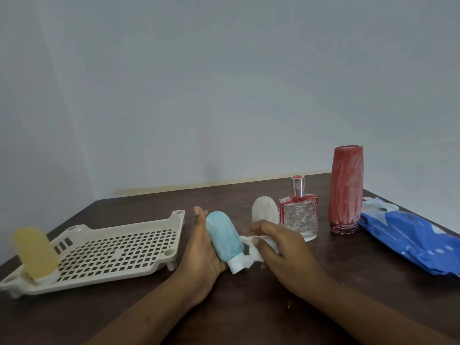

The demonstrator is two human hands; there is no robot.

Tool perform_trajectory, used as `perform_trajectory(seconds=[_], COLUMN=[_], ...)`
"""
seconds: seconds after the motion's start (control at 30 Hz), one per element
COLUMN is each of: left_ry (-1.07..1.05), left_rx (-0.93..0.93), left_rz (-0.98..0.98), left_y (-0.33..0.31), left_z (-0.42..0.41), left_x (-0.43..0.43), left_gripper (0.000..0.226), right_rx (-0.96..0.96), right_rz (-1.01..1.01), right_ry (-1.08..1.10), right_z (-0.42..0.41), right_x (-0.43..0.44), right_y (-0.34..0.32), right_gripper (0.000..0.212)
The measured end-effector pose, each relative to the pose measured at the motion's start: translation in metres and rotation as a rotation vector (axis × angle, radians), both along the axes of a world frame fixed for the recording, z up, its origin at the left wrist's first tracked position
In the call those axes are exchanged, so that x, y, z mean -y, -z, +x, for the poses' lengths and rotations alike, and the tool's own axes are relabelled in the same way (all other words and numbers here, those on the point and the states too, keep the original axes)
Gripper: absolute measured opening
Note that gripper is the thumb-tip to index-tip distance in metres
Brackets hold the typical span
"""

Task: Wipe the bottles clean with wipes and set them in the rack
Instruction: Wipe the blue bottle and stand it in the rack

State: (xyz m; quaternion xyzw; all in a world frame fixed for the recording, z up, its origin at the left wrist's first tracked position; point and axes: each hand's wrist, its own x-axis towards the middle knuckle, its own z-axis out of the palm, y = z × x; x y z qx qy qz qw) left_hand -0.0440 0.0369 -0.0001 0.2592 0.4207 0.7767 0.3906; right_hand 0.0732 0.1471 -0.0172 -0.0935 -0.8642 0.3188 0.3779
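Note:
My left hand (202, 255) cradles a light blue bottle (224, 235) with a white cap, tilted with the cap toward me. My right hand (278, 247) is closed on a crumpled white wipe (251, 255) that touches the bottle near its cap. A beige perforated rack (119, 247) lies at the left, with a yellow bottle (34, 250) standing cap-down at its near left corner. Behind my right hand stand a white oval bottle (264, 212), a clear glass bottle (298, 215) with red trim and a silver cap, and a tall red bottle (346, 190).
A blue pack of wipes (408, 237) lies at the right edge of the dark brown table (348, 282). A pale wall rises right behind the table's far edge.

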Motion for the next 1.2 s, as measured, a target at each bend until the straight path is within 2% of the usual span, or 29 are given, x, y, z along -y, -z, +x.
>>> perform_trajectory(seconds=[0.1, 0.33, 0.47, 0.67, 0.8, 0.93, 1.07, 1.2], left_ry=[-0.013, -0.006, -0.007, 0.000, -0.032, -0.056, -0.041, -0.058], left_rx=[0.000, 0.051, 0.045, -0.013, -0.040, -0.043, -0.052, -0.046], left_rz=[0.015, 0.065, 0.094, 0.166, 0.166, 0.167, 0.184, 0.210], left_y=[0.000, -0.001, 0.000, 0.003, 0.004, 0.006, 0.008, 0.008], left_z=[0.003, 0.005, 0.003, 0.007, 0.003, 0.000, 0.000, -0.002], left_x=[0.000, 0.000, 0.001, 0.000, 0.002, 0.002, -0.001, 0.000], left_gripper=[0.043, 0.038, 0.065, 0.057, 0.068, 0.066, 0.085, 0.066], right_rx=[-0.016, -0.023, -0.032, -0.075, -0.045, -0.007, -0.061, -0.130], right_rz=[0.115, 0.161, 0.179, 0.166, 0.177, 0.127, 0.036, 0.039], right_ry=[0.029, -0.041, -0.010, -0.003, -0.094, -0.016, 0.025, -0.039], right_z=[-0.003, -0.004, -0.004, -0.006, -0.003, -0.003, -0.002, -0.001], right_x=[-0.002, -0.003, -0.004, -0.003, 0.004, -0.001, -0.001, 0.008], right_y=[0.003, 0.005, 0.006, 0.007, 0.006, 0.005, 0.001, 0.000], right_gripper=[0.017, 0.014, 0.017, 0.015, 0.010, 0.011, 0.010, 0.008])
